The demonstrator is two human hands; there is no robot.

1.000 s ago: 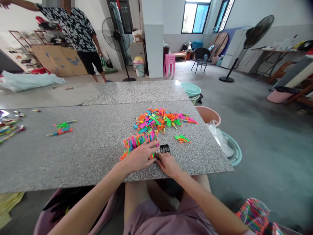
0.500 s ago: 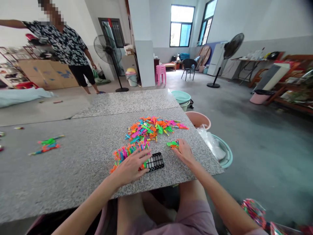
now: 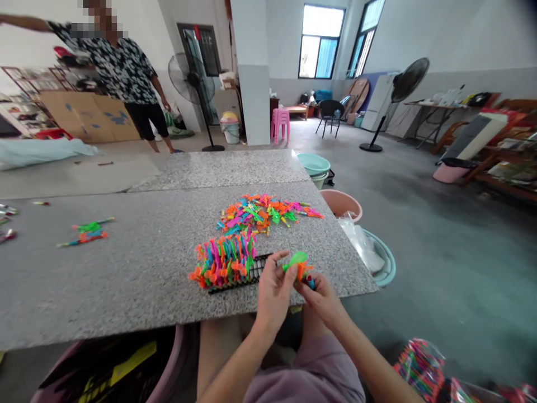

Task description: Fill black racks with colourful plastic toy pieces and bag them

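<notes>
My left hand pinches a small green plastic piece between thumb and fingers, above the table's near edge. Close against it, my right hand is closed on a small blue piece with a dark red end. An orange piece shows between the two hands; which hand grips it I cannot tell. Left of my hands lies a black grid rack, partly covered by my left hand. Bright plastic pieces stand packed in rows along it. Behind it is a loose pile of similar pieces.
Several matching pieces lie left on the speckled stone table. Basins, including a pink one, stand along its right edge. Bagged bright pieces are on the floor at right. A person stands beyond the table.
My left hand has left the packed rows and moved right to meet my right hand. My right hand has drawn nearer, carrying pieces off the tabletop.
</notes>
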